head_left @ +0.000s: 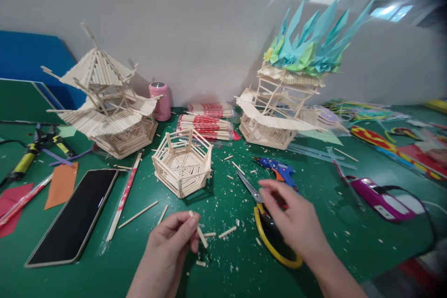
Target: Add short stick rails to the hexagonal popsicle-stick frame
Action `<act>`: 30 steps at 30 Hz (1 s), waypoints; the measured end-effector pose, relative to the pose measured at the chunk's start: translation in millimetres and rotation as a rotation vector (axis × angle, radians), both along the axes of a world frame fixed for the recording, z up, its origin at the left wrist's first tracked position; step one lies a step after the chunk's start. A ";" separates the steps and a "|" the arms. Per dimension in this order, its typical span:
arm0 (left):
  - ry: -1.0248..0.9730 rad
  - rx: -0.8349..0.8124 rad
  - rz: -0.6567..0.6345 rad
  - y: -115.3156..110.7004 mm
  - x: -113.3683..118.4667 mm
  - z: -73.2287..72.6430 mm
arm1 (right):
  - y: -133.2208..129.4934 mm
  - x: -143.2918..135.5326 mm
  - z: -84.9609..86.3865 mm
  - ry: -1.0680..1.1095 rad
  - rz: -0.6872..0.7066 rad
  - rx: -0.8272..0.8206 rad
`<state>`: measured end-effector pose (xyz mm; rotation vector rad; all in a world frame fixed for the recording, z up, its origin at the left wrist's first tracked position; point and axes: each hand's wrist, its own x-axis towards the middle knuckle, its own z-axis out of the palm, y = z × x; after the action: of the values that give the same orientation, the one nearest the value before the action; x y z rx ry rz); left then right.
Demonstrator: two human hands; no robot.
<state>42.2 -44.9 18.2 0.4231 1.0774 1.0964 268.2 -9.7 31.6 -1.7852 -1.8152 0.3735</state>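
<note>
My left hand (171,242) pinches a short wooden stick (199,230) between thumb and fingertips, low in the view. My right hand (291,216) is over the yellow-handled scissors (275,247), its thumb and index finger slightly apart with nothing visible between them. The scissors lie on the table with their blades pointing up and left, partly covered by that hand. Beyond my hands stands a small six-sided stick frame (183,167) with railings. Just past my right hand lies a blue glue gun (277,167), its rear hidden.
Two stick pavilions stand behind, a plain one (108,107) left and one with blue paper spikes (309,32) right. Stick bundles (206,125) and a pink can (160,102) sit between them. A phone (73,219) lies left, a purple device (380,200) right. Wood scraps litter the green table.
</note>
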 end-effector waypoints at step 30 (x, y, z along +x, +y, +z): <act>0.490 0.257 0.121 38.6 -19.3 -19.9 | 55.7 86.9 -46.5 -0.263 -0.430 -0.277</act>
<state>22.8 -6.3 -1.8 0.8726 1.4072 1.2805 355.1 46.0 -14.9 -2.4504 -1.5356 0.2348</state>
